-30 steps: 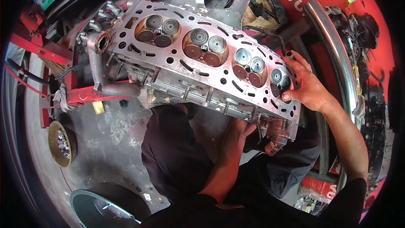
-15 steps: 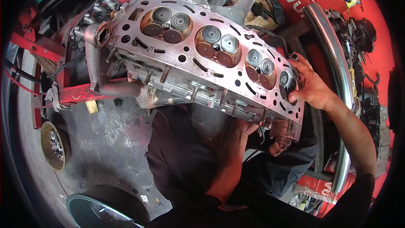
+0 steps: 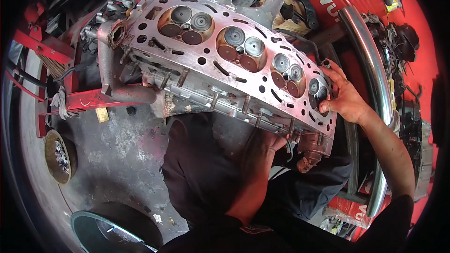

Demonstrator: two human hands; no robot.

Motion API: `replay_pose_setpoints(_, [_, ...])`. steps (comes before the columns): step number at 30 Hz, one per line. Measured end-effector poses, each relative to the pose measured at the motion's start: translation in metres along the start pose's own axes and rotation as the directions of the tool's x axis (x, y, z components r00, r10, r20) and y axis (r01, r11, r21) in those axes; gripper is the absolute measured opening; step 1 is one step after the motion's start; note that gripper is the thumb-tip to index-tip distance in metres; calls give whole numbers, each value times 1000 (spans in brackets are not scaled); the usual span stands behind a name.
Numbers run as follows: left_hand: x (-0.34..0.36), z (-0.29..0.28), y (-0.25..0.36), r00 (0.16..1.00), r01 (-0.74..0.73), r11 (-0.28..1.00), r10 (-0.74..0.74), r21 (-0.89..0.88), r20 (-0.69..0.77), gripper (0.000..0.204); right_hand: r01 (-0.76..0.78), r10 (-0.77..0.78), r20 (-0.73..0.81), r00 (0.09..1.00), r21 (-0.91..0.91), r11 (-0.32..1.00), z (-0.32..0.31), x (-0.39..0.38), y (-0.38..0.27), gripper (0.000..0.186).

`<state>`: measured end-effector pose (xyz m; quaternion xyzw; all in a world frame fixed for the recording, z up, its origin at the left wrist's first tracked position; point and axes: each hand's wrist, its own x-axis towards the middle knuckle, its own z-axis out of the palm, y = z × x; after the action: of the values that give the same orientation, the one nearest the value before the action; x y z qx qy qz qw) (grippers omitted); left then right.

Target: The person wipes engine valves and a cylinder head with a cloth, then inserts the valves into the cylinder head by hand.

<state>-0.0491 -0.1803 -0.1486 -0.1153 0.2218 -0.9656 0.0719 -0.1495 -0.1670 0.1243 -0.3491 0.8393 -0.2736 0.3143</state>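
A grey metal cylinder head (image 3: pixel 212 63) lies tilted across the middle, its flat face with paired round valves turned up toward me. My right hand (image 3: pixel 344 96) is closed on its right end, thumb on the face beside the last valves and fingers over the far edge. From below, my left hand (image 3: pixel 274 141) reaches under the near side; its fingers are hidden behind the metal. Threaded studs (image 3: pixel 183 77) stick out along that near side. A curved metal pipe (image 3: pixel 107 72) is at the left end, and a rusty outlet fitting (image 3: pixel 311 152) hangs at the right end.
Red metal framework (image 3: pixel 86 100) stands on the left. A round bowl (image 3: pixel 60 157) holding small bits and a dark basin (image 3: pixel 91 222) are on the stained floor (image 3: pixel 124 159). To the right are a chrome tube (image 3: pixel 368 56) and a red drum (image 3: pixel 335 2).
The view has shifted very slightly. Both hands stay at the same spots on the cylinder head, which has hardly moved.
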Motion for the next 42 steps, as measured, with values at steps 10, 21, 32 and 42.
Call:
replay_pose_setpoints(10, [-15, 9, 3, 999, -21, 998, 23, 61, -32, 46, 59, -59, 15, 998, 19, 998, -3, 1, 17, 114])
replay_pose_setpoints(21, [-11, -33, 14, 973, -20, 970, -37, 241, 230, 63, 66, -65, 19, 998, -66, 996, -2, 4, 7, 111])
replay_pose_setpoints(32, [-19, 29, -20, 938, -299, 916, 334, 267, -93, 50, 2, 4, 80, 997, -67, 998, -4, 6, 5, 113])
replay_pose_setpoints(42, [-29, 26, -7, 967, -211, 926, 245, 314, -74, 28, 50, -42, 92, 995, -89, 995, -5, 12, 7, 111])
